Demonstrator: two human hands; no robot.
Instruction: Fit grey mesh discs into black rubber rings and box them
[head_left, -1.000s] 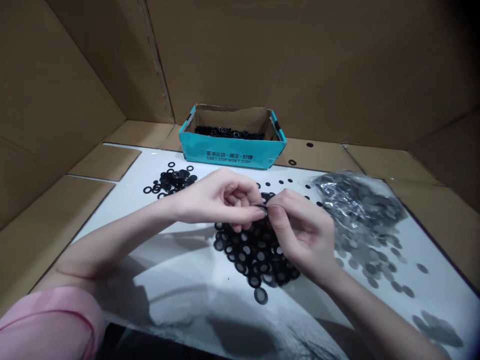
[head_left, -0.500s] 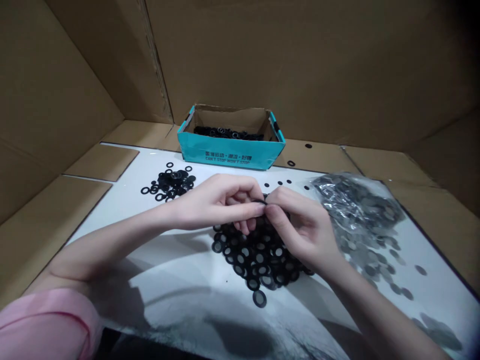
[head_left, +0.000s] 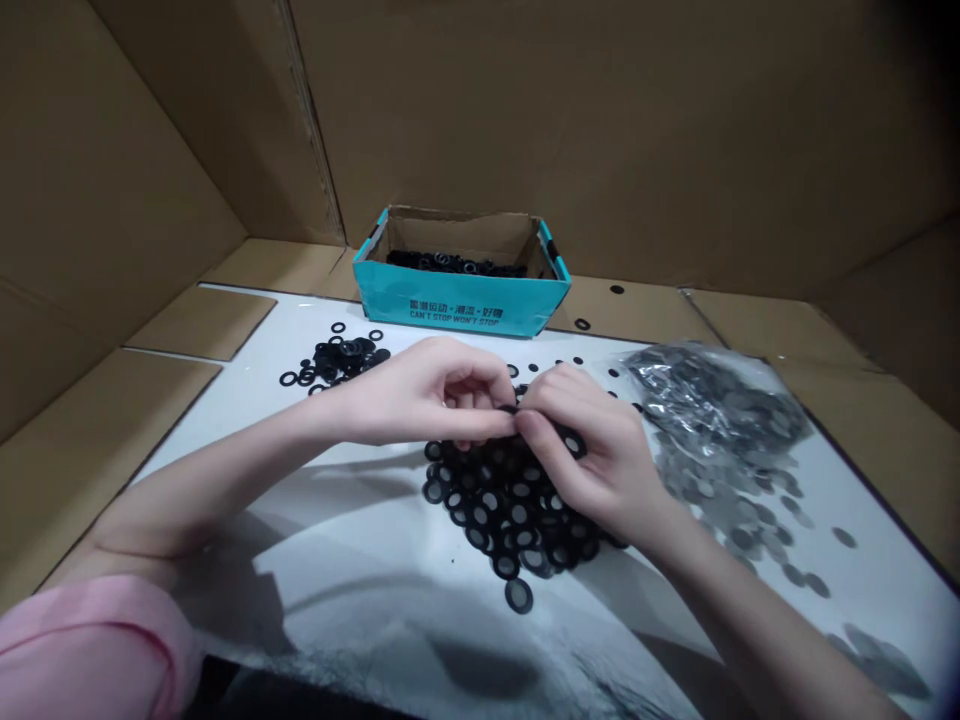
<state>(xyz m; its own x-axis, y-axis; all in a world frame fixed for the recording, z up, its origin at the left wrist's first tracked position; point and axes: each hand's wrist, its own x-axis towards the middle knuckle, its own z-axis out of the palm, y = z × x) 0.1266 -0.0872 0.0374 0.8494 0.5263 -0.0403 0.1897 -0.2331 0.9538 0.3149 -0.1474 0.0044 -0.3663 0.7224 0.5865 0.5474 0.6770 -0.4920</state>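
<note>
1 black piece point(head_left: 508, 409) | thin, partly hidden | left hand point(head_left: 424, 395), right hand point(head_left: 600, 445): pinching it

The scene is covered by one camera, worn on the head. The table point(head_left: 375, 555) is looked down upon from above its near edge, and the view is faced forward to the far wall point(head_left: 637, 130). The left hand point(head_left: 420, 395) and right hand point(head_left: 600, 450) are seen from close behind and above, near the middle. The box point(head_left: 461, 302) is viewed farther off, with its near side and part of its inside shown. The left wall point(head_left: 90, 200) is cut by the frame.
</note>
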